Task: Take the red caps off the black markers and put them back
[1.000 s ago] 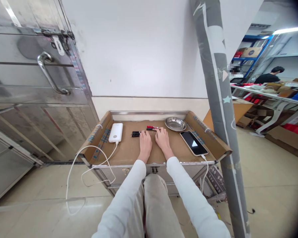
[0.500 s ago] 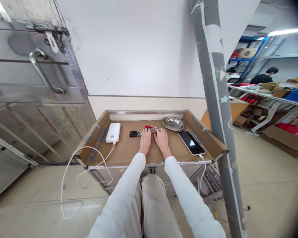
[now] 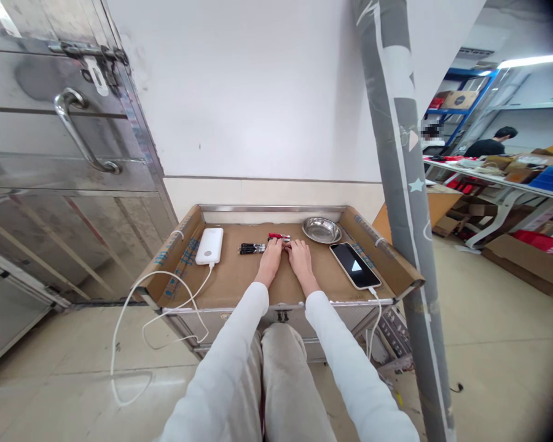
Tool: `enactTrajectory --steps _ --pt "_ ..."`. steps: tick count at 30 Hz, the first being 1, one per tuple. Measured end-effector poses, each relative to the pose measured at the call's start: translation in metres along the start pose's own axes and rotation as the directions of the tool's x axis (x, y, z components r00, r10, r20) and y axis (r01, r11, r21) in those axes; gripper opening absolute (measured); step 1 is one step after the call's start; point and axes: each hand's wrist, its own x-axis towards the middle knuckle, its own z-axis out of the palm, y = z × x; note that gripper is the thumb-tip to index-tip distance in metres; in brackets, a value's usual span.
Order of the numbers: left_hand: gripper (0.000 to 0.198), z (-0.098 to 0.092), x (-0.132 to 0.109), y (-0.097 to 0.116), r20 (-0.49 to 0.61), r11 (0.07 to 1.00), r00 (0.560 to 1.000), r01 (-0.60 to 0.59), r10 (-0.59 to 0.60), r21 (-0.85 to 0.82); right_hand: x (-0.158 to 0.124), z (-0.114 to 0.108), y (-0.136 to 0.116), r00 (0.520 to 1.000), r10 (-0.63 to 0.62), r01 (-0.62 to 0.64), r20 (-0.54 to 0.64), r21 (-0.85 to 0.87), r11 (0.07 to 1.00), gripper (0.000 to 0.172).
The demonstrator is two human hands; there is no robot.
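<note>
My left hand and my right hand rest side by side on the cardboard-lined cart top. Their fingertips meet, curled, on a small pen between them; most of that pen is hidden. A red pen lies just beyond my fingers. A few black pens lie in a row to the left of my left hand.
A white power bank with a trailing white cable sits at the left. A steel dish and a phone lie at the right. A steel door stands left, a grey pole right. A person sits far off.
My left hand has slid right and forward until its fingertips meet my right hand's. The view has shifted slightly, so everything sits a little further left in the picture.
</note>
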Motion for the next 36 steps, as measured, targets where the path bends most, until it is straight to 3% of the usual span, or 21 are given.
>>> enactTrajectory --steps 6,11,20,26,32,36 --pt "0.037 -0.003 0.0 0.002 -0.012 0.999 1.0 -0.024 0.024 -0.029 -0.006 -0.001 -0.001 1.0 0.004 -0.006 -0.029 -0.042 0.999 0.024" --pt "0.045 -0.001 -0.001 0.0 -0.054 0.996 0.995 -0.085 0.086 0.012 -0.016 -0.01 -0.003 0.99 0.076 -0.08 -0.121 -0.03 0.996 0.023" --pt "0.015 -0.024 -0.029 0.012 0.09 0.974 0.97 -0.225 0.225 -0.01 -0.028 -0.024 -0.001 0.961 0.157 -0.137 -0.229 0.101 0.985 0.029" --pt "0.016 -0.035 -0.041 0.016 -0.058 0.998 0.997 -0.041 0.043 0.05 -0.035 -0.026 -0.002 0.97 0.115 -0.097 -0.214 0.092 0.991 0.027" --pt "0.016 -0.041 -0.043 0.019 -0.056 0.997 0.998 -0.031 0.035 0.064 -0.037 -0.028 -0.005 0.983 -0.017 0.033 -0.182 0.085 0.996 0.029" --pt "0.016 -0.042 -0.046 0.018 -0.078 1.0 0.997 -0.017 0.019 0.018 -0.037 -0.031 -0.008 0.982 -0.098 0.125 -0.161 0.167 0.978 0.029"
